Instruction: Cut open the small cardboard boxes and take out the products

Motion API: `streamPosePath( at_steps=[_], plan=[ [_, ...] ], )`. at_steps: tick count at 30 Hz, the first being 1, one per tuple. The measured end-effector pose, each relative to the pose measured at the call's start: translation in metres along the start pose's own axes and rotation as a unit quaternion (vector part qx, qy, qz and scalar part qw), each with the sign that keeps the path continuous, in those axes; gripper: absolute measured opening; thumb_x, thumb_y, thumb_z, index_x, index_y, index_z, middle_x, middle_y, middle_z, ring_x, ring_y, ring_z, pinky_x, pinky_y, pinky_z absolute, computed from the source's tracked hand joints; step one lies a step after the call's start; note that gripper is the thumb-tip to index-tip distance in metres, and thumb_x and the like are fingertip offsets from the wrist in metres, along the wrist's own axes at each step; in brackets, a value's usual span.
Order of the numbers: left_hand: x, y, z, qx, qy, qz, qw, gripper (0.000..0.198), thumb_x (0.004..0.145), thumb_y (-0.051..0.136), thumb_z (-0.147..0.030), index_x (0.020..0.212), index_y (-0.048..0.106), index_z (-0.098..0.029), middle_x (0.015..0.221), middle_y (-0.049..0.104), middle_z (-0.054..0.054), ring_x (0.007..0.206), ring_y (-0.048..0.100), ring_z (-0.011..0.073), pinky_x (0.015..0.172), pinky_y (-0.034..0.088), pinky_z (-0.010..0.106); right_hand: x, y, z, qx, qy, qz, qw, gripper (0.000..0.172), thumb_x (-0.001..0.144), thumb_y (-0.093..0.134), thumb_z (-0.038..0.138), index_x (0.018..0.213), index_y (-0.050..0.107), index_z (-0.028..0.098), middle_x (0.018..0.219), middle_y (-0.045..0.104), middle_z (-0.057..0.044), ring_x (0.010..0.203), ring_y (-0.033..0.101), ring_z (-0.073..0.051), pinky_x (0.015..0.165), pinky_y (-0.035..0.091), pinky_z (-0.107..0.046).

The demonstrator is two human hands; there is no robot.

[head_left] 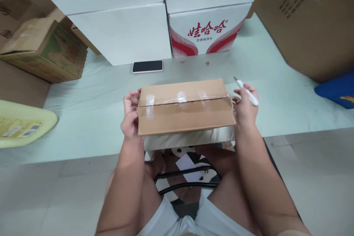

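Note:
A small brown cardboard box (185, 108) with clear tape along its top seam is held above the near edge of the pale green table (91, 118). My left hand (130, 118) grips the box's left end, fingers curled round it. My right hand (245, 108) presses against the box's right end while also holding a white utility knife (247, 92), whose blade tip points away to the upper left.
A phone (147, 66) lies face up behind the box. White cartons (121, 29), one with red print (206, 31), stand at the back. Brown cardboard boxes sit at the left (47, 49) and right (306, 18). A yellow-green tray (22, 123) lies left, a blue item (336, 90) right.

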State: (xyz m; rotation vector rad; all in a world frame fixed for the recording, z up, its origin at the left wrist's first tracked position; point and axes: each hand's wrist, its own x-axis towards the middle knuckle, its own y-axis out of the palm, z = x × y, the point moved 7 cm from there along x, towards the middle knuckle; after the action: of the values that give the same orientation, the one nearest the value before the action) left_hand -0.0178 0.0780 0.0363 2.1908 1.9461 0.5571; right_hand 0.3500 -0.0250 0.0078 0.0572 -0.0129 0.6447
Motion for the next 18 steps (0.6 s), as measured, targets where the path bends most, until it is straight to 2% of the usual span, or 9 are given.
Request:
streamPosePath(
  at_steps=[3, 5, 7, 11, 14, 16, 18],
  plan=[
    [0.002, -0.003, 0.001, 0.0, -0.016, -0.001, 1.0, 0.042, 0.061, 0.078, -0.036, 0.101, 0.068, -0.028, 0.132, 0.068, 0.004, 0.125, 0.061, 0.0278, 0.097, 0.053, 0.036, -0.002, -0.003, -0.022, -0.162, 0.037, 0.03, 0.986, 0.053, 0.067, 0.072, 0.036, 0.115, 0.057, 0.021, 0.093, 0.067, -0.003, 0.078, 0.062, -0.017, 0.075, 0.049, -0.033],
    [0.002, -0.005, 0.0, 0.008, -0.018, 0.008, 1.0, 0.04, 0.06, 0.081, -0.037, 0.097, 0.069, -0.028, 0.133, 0.067, 0.003, 0.124, 0.061, 0.0279, 0.094, 0.055, 0.035, -0.005, -0.001, -0.027, -0.246, 0.04, 0.076, 0.965, 0.053, 0.066, 0.072, 0.031, 0.117, 0.062, 0.019, 0.093, 0.069, -0.006, 0.084, 0.063, -0.022, 0.087, 0.05, -0.041],
    [0.0, -0.006, -0.002, 0.019, -0.019, 0.014, 1.0, 0.04, 0.061, 0.083, -0.039, 0.098, 0.069, -0.029, 0.133, 0.068, 0.003, 0.123, 0.062, 0.0272, 0.093, 0.055, 0.034, -0.007, 0.0, -0.025, -0.273, 0.024, 0.093, 0.957, 0.049, 0.067, 0.071, 0.029, 0.115, 0.067, 0.018, 0.097, 0.069, -0.011, 0.088, 0.063, -0.025, 0.093, 0.049, -0.046],
    [-0.004, -0.01, -0.006, 0.055, -0.01, 0.0, 0.998, 0.038, 0.066, 0.084, -0.042, 0.098, 0.072, -0.029, 0.129, 0.069, 0.004, 0.118, 0.064, 0.0249, 0.088, 0.056, 0.031, -0.011, 0.003, -0.009, -0.245, -0.017, 0.065, 0.967, 0.036, 0.075, 0.064, 0.035, 0.105, 0.071, 0.016, 0.124, 0.062, -0.019, 0.097, 0.063, -0.025, 0.093, 0.052, -0.044],
    [-0.008, -0.013, -0.018, 0.138, 0.045, -0.013, 0.989, 0.031, 0.072, 0.083, -0.043, 0.097, 0.074, -0.027, 0.116, 0.072, 0.004, 0.111, 0.066, 0.0236, 0.091, 0.055, 0.032, -0.025, 0.008, 0.008, -0.155, -0.049, 0.085, 0.983, 0.031, 0.087, 0.051, 0.042, 0.094, 0.069, 0.018, 0.104, 0.068, -0.012, 0.09, 0.065, -0.021, 0.084, 0.055, -0.039],
    [-0.01, -0.015, -0.027, 0.192, 0.087, -0.01, 0.978, 0.029, 0.075, 0.082, -0.044, 0.097, 0.076, -0.025, 0.109, 0.073, 0.005, 0.107, 0.067, 0.0235, 0.095, 0.055, 0.033, -0.039, 0.011, 0.028, -0.074, -0.104, 0.114, 0.985, 0.032, 0.091, 0.05, 0.045, 0.087, 0.07, 0.019, 0.09, 0.069, -0.007, 0.087, 0.066, -0.021, 0.084, 0.055, -0.038],
    [-0.011, -0.016, -0.03, 0.199, 0.101, -0.008, 0.975, 0.031, 0.076, 0.082, -0.045, 0.098, 0.077, -0.024, 0.109, 0.072, 0.006, 0.105, 0.067, 0.023, 0.094, 0.055, 0.032, -0.054, 0.01, 0.05, -0.013, -0.172, 0.119, 0.978, 0.033, 0.092, 0.054, 0.046, 0.082, 0.071, 0.02, 0.09, 0.071, -0.006, 0.091, 0.067, -0.021, 0.089, 0.054, -0.039]
  ],
)
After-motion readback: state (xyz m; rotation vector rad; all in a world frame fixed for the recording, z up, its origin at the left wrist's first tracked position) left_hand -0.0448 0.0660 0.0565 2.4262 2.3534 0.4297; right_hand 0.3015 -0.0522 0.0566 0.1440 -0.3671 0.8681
